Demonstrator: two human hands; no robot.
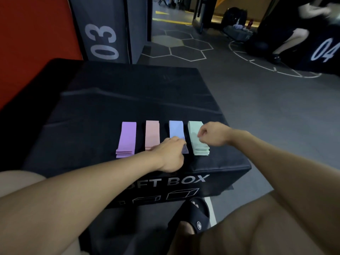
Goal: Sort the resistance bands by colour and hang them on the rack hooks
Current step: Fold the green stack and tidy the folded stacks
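Black soft box (103, 107): purple (127, 138), pink (152, 134), blue (176, 129), green (196, 142) band stacks on top.

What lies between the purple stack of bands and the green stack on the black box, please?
In the head view, the pink stack and the blue stack lie between the purple stack and green stack.

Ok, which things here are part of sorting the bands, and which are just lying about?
For the job: purple bands, pink bands, blue bands, green bands, left hand, right hand. No rack in view.

Lying about: soft box under the bands, slipper, bags.
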